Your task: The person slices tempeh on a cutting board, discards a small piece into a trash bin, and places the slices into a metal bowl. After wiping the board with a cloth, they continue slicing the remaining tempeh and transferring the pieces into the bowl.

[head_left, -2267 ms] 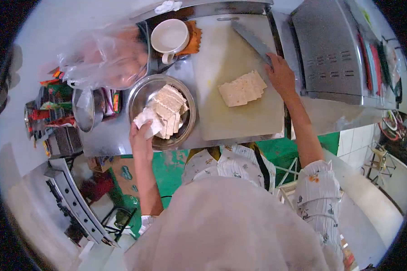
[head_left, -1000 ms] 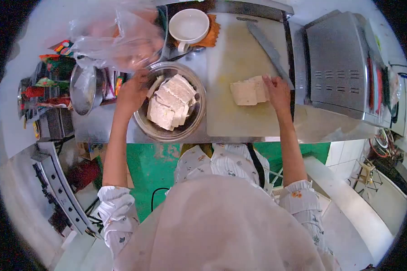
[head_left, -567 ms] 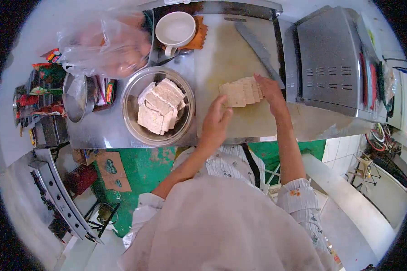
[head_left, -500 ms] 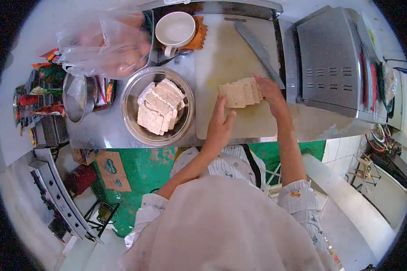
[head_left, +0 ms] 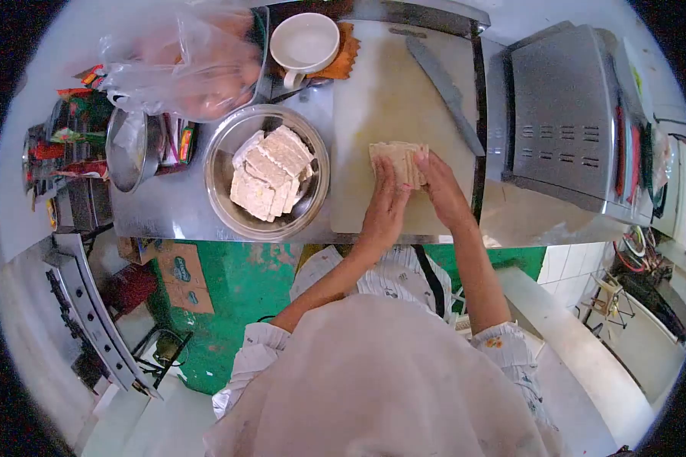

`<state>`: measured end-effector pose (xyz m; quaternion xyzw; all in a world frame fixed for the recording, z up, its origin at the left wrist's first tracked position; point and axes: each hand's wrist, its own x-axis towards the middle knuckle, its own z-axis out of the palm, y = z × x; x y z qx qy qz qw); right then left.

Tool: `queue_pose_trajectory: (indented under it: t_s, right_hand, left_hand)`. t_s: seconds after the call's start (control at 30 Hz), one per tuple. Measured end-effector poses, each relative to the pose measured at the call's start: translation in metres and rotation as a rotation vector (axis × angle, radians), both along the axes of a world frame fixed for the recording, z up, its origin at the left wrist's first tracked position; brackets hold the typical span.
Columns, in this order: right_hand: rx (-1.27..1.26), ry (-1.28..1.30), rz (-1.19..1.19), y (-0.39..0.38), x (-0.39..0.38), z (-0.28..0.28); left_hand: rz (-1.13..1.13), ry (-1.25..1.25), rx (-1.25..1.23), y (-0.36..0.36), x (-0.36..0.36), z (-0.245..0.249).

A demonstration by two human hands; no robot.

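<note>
The person's left hand point(head_left: 385, 212) lies with its fingers straight and together, flat against the near left side of the stack of slices point(head_left: 392, 154), and the right hand point(head_left: 442, 192) has its fingers bent and closed over the stack's right end, so the stack is pressed between the two hands on the cutting board point(head_left: 381, 84). Beyond the fingers, a knife point(head_left: 446, 91) lies well apart on the board. Left of the fingers, on the steel bench point(head_left: 168, 217), stands a metal bowl point(head_left: 222, 148) with more slices in it.
</note>
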<state>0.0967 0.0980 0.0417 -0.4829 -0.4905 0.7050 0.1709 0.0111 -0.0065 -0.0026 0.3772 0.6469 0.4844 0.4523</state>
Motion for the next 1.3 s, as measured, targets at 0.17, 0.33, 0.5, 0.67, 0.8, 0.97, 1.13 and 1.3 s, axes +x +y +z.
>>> queue_pose_trajectory:
  t_s: [0.17, 0.33, 0.5, 0.67, 0.8, 0.97, 1.13, 1.3]
  right_hand:
    - [0.18, -0.119, 0.03, -0.02, 0.001, -0.025]
    - [0.346, -0.219, -0.009, -0.031, 0.0, -0.028]
    - [0.287, 0.01, -0.268, -0.046, -0.03, 0.008]
    - [0.056, 0.194, -0.246, -0.054, -0.07, 0.037]
    - [-0.044, 0.282, -0.134, -0.061, -0.112, 0.042]
    - [-0.169, 0.348, 0.102, -0.078, -0.164, 0.046]
    - [-0.142, 0.28, 0.051, -0.112, -0.195, 0.026]
    - [0.22, 0.165, -0.034, -0.141, -0.205, 0.016]
  left_hand:
    - [-0.115, 0.049, 0.03, -0.004, -0.002, -0.009]
    - [-0.126, 0.127, 0.079, -0.011, -0.007, 0.001]
    - [-0.097, 0.417, 0.072, -0.017, -0.03, 0.047]
    - [0.099, 0.594, 0.178, -0.038, -0.078, 0.094]
    - [0.544, 0.414, 0.303, -0.067, -0.122, 0.101]
    - [0.771, 0.386, 0.138, -0.11, -0.184, 0.092]
    - [0.775, -0.162, 0.026, -0.119, -0.21, 0.09]
    - [0.513, -0.563, -0.058, -0.117, -0.22, 0.092]
